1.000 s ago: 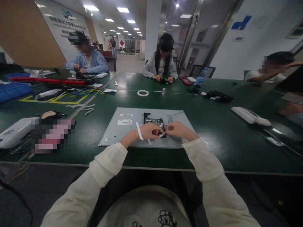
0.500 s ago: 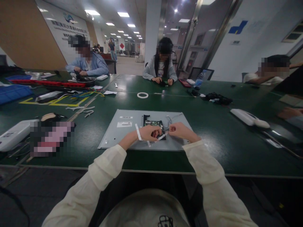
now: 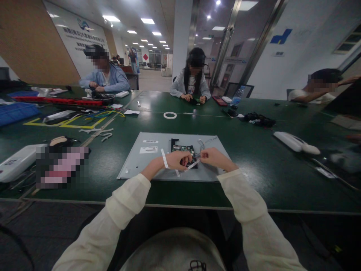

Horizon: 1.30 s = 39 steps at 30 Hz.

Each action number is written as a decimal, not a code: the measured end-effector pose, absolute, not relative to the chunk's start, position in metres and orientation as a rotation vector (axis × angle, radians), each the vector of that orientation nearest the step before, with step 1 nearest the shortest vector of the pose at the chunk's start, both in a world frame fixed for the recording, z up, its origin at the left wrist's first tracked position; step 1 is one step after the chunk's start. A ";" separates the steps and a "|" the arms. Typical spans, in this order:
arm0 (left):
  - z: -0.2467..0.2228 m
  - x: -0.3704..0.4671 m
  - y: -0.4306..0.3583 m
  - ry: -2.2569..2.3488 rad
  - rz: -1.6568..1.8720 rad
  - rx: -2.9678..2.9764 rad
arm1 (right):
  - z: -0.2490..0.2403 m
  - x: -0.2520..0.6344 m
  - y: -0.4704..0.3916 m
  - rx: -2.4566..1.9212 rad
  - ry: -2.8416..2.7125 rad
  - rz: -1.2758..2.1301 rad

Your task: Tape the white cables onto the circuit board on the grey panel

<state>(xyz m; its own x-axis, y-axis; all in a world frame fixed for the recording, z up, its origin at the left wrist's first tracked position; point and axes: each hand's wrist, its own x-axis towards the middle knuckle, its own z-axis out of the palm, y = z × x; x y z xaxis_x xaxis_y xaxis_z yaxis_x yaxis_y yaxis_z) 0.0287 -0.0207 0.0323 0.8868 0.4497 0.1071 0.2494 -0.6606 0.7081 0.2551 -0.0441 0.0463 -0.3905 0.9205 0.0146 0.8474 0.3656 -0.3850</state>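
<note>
A flat grey metal panel lies on the table in front of me, with a green circuit board in a black frame at its middle. My left hand is curled over the board's near edge, fingers closed at one end of a white tape strip. At the strip's other end, the fingers of my right hand are pinched together beside thin grey wires. Another piece of white tape is around my left wrist. What lies under the fingertips is partly hidden.
A tape roll lies beyond the panel on the green table. To the left are grey strips, a white device and a blue bin. A white device lies right. Several people sit around.
Both hands keep almost the same pose over the board, with only slight finger movement. The view has tilted a little.
</note>
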 end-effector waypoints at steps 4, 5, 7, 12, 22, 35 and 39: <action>0.031 0.029 -0.020 0.504 0.359 2.299 | 0.043 0.255 -0.042 -1.542 -2.429 0.510; 0.031 0.029 -0.020 0.505 0.360 2.297 | 0.043 0.255 -0.042 -1.510 -2.440 0.561; 0.032 0.029 -0.021 0.505 0.353 2.296 | 0.042 0.254 -0.042 -1.477 -2.447 0.614; 0.034 0.027 -0.021 0.485 0.337 2.299 | 0.043 0.256 -0.041 -1.542 -2.441 0.510; 0.040 0.023 -0.026 0.460 0.435 2.316 | 0.049 0.260 -0.043 -1.543 -2.214 0.201; 0.057 0.008 -0.015 1.915 0.891 2.551 | 0.068 0.195 -0.062 -1.249 -1.873 0.676; 0.060 -0.001 -0.013 2.118 0.880 2.405 | 0.072 0.148 -0.069 -1.252 -2.118 0.839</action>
<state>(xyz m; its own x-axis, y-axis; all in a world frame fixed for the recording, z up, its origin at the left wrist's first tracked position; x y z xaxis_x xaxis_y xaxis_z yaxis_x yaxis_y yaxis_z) -0.0010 -0.0126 0.0603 0.0552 0.8671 0.4951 0.9626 -0.1779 0.2042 0.1482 -0.0687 0.0725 -0.4257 0.8952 0.1320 0.5619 0.3759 -0.7369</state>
